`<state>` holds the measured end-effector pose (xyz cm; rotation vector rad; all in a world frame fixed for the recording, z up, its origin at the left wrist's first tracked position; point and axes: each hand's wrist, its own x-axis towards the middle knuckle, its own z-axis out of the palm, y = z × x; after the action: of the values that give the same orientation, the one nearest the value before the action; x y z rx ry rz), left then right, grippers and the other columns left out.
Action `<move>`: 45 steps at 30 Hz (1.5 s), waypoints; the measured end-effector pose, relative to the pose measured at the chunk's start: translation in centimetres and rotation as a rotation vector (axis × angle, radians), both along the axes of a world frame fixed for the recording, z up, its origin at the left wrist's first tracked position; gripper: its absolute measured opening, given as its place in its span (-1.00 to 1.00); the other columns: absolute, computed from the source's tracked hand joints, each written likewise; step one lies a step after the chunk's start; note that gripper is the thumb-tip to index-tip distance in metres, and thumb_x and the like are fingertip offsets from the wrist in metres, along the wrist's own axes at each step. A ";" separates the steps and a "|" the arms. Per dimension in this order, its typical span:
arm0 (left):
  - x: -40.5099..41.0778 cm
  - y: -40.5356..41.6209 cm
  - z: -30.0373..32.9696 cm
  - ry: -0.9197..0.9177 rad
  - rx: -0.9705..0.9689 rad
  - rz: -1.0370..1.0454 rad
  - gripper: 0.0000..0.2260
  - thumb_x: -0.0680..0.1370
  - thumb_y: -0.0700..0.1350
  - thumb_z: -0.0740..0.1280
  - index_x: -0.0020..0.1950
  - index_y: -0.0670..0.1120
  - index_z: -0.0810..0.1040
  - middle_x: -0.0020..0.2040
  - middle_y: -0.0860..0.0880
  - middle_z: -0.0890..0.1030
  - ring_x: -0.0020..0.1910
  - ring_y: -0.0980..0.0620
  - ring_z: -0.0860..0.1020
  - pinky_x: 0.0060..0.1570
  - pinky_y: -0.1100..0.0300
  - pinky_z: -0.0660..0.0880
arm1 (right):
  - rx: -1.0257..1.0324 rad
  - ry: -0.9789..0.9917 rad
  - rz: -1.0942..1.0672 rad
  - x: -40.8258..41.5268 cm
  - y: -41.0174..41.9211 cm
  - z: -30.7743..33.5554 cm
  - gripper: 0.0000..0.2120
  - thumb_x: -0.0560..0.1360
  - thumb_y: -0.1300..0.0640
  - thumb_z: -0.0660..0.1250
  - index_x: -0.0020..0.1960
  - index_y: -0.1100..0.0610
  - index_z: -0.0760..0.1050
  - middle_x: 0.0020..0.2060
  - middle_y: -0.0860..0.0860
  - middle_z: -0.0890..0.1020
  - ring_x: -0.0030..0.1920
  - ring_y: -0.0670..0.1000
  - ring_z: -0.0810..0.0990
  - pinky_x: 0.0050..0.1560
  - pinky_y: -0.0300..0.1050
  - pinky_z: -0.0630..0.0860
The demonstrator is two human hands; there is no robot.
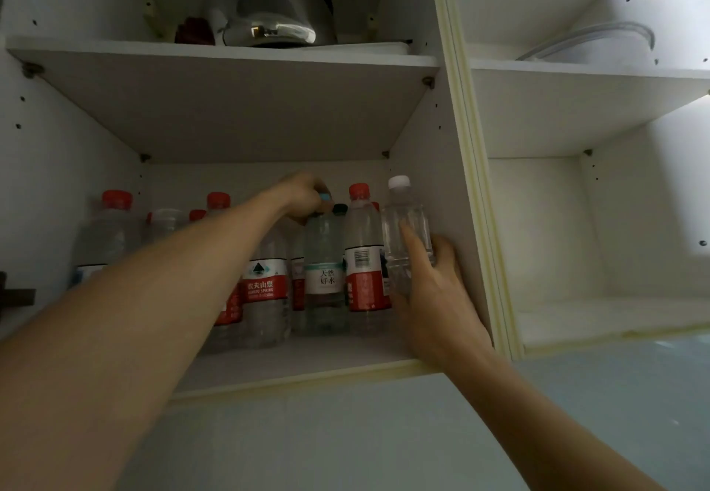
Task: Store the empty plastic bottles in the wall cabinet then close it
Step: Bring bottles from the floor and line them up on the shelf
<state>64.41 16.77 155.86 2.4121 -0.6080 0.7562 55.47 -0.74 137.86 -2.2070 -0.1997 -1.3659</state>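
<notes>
The wall cabinet's lower shelf (307, 360) holds several empty plastic bottles, most with red caps and red labels (265, 287). My left hand (305, 194) reaches deep in and grips the blue cap of a clear bottle with a white and teal label (324, 279). My right hand (434, 298) wraps around an unlabelled clear bottle with a white cap (403, 229), standing upright against the cabinet's right wall, beside a red-capped bottle (363, 256). My left forearm hides parts of the bottles on the left.
A steel kettle (269, 10) and a dark red object (194, 31) sit on the upper shelf. To the right is a second open compartment (576, 252) with a clear lidded container (599, 47) on its upper shelf. Pale tiled wall lies below.
</notes>
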 end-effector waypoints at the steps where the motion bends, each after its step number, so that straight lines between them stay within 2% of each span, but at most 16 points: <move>1: -0.3 0.2 0.2 -0.031 0.017 0.015 -0.72 0.64 -0.13 0.33 0.35 -0.16 0.52 0.20 -0.16 0.59 0.13 -0.10 0.58 -0.04 0.10 0.57 | 0.001 0.007 -0.005 0.0 0.0 0.0 -0.03 0.56 0.17 0.40 0.55 -0.37 -0.25 0.55 -0.03 0.03 0.49 0.18 0.32 0.37 0.23 0.46; 5: -1.1 1.1 0.7 -0.099 0.079 0.077 -0.70 0.63 -0.09 0.35 0.34 -0.15 0.55 0.24 -0.13 0.60 0.20 -0.09 0.56 0.13 0.06 0.49 | -0.001 0.008 -0.010 -0.2 0.1 -0.1 -0.03 0.56 0.20 0.39 0.55 -0.35 -0.24 0.54 -0.01 0.05 0.49 0.17 0.31 0.40 0.23 0.42; 9: -0.7 2.3 0.2 -0.062 0.084 0.094 -0.73 0.62 -0.07 0.36 0.30 -0.12 0.55 0.18 -0.14 0.60 0.13 -0.17 0.58 0.00 0.01 0.56 | -0.008 0.019 0.014 -0.4 0.0 -0.1 -0.04 0.56 0.22 0.38 0.57 -0.32 -0.24 0.55 -0.02 0.02 0.51 0.18 0.28 0.42 0.24 0.39; 12: -0.2 2.9 -0.1 -0.065 0.103 0.113 -0.69 0.62 -0.05 0.37 0.34 -0.11 0.54 0.26 -0.15 0.57 0.22 -0.14 0.54 0.22 -0.11 0.55 | -0.002 0.005 0.015 -0.5 0.1 0.0 -0.07 0.58 0.19 0.36 0.57 -0.32 -0.23 0.54 0.01 0.06 0.49 0.17 0.30 0.39 0.22 0.44; 15: 0.0 2.9 -0.2 -0.077 0.122 0.134 -0.67 0.61 -0.02 0.37 0.35 -0.08 0.54 0.31 -0.12 0.56 0.29 -0.12 0.51 0.33 -0.12 0.46 | -0.005 -0.010 0.009 -0.5 0.1 0.0 -0.09 0.58 0.17 0.36 0.58 -0.30 -0.21 0.52 0.02 0.08 0.46 0.17 0.34 0.36 0.19 0.47; 19: 0.0 2.8 -0.1 -0.092 0.153 0.149 -0.67 0.61 0.00 0.37 0.35 -0.06 0.55 0.31 -0.10 0.57 0.29 -0.11 0.51 0.35 -0.13 0.43 | 0.003 -0.004 0.017 -0.5 0.1 0.0 -0.07 0.58 0.18 0.37 0.58 -0.32 -0.22 0.53 0.00 0.07 0.47 0.17 0.34 0.36 0.18 0.47; 27: 0.2 2.1 -0.4 -0.086 0.198 0.162 -0.60 0.65 0.02 0.30 0.46 -0.09 0.45 0.38 -0.12 0.52 0.32 -0.11 0.49 0.29 0.03 0.43 | -0.010 -0.007 0.021 -0.4 0.1 -0.1 -0.07 0.58 0.16 0.38 0.58 -0.30 -0.22 0.53 0.02 0.06 0.49 0.17 0.32 0.38 0.18 0.46; 30: 0.0 0.9 -0.4 -0.141 0.197 0.182 -0.58 0.66 0.06 0.27 0.48 -0.05 0.42 0.40 -0.13 0.51 0.36 -0.15 0.48 0.41 -0.13 0.35 | -0.012 0.009 0.011 -0.4 0.1 0.0 -0.06 0.57 0.18 0.39 0.58 -0.30 -0.23 0.54 0.01 0.05 0.50 0.17 0.30 0.40 0.19 0.44; 34: -0.4 -1.2 0.0 -0.270 0.093 0.035 -0.60 0.66 0.08 0.26 0.46 -0.03 0.45 0.36 -0.08 0.55 0.29 -0.11 0.53 0.36 -0.17 0.40 | -0.008 0.007 0.014 -0.4 0.1 0.0 -0.03 0.55 0.22 0.40 0.58 -0.31 -0.22 0.54 0.00 0.05 0.50 0.16 0.29 0.40 0.20 0.44; 36: -0.5 -2.2 0.2 -0.249 0.058 -0.087 -0.59 0.66 0.07 0.27 0.47 -0.05 0.45 0.37 -0.08 0.54 0.28 -0.06 0.52 0.23 0.00 0.49 | -0.008 -0.006 0.013 -0.4 0.1 -0.1 -0.02 0.55 0.23 0.39 0.57 -0.32 -0.23 0.54 0.01 0.05 0.50 0.16 0.31 0.37 0.19 0.47; 37: -0.4 -2.6 0.3 -0.222 0.057 -0.136 -0.59 0.66 0.06 0.27 0.47 -0.06 0.45 0.35 -0.08 0.54 0.25 -0.02 0.52 0.09 0.12 0.51 | -0.007 -0.011 0.012 -0.3 0.1 -0.1 -0.02 0.55 0.23 0.39 0.57 -0.32 -0.23 0.54 0.01 0.05 0.49 0.16 0.32 0.36 0.19 0.48; 38: -0.3 -3.0 0.3 -0.192 0.068 -0.169 -0.60 0.66 0.05 0.28 0.47 -0.06 0.45 0.31 -0.06 0.56 0.20 0.01 0.53 -0.03 0.20 0.50 | -0.006 -0.016 0.013 -0.3 0.0 -0.2 -0.02 0.55 0.23 0.39 0.57 -0.32 -0.23 0.54 0.01 0.05 0.49 0.16 0.32 0.36 0.19 0.49; 39: -0.1 -3.3 0.3 -0.168 0.079 -0.195 -0.62 0.66 0.03 0.28 0.45 -0.07 0.47 0.26 -0.04 0.58 0.17 0.03 0.55 -0.06 0.22 0.49 | -0.006 -0.020 0.015 -0.2 0.0 -0.2 -0.02 0.55 0.23 0.39 0.57 -0.33 -0.22 0.54 0.01 0.05 0.48 0.16 0.34 0.35 0.18 0.49; 42: 0.4 -3.7 0.3 -0.163 0.084 -0.227 -0.72 0.66 -0.08 0.31 0.32 -0.15 0.57 0.17 -0.14 0.66 0.12 -0.01 0.61 0.18 0.13 0.50 | -0.001 -0.030 0.022 -0.2 0.0 -0.1 -0.01 0.54 0.26 0.40 0.56 -0.34 -0.21 0.52 0.01 0.08 0.45 0.15 0.37 0.32 0.17 0.52; 45: 0.8 -3.4 0.3 -0.209 0.113 -0.168 -0.77 0.66 -0.07 0.30 0.22 -0.15 0.62 0.07 -0.09 0.67 0.12 -0.08 0.61 0.25 -0.02 0.51 | -0.009 -0.033 0.015 -0.3 0.0 -0.1 -0.01 0.53 0.28 0.40 0.57 -0.33 -0.20 0.52 0.00 0.10 0.45 0.14 0.37 0.31 0.16 0.53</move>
<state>65.17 13.36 156.19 2.3620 -0.9465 0.9301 55.18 -0.71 137.78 -2.1871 -0.2345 -1.3965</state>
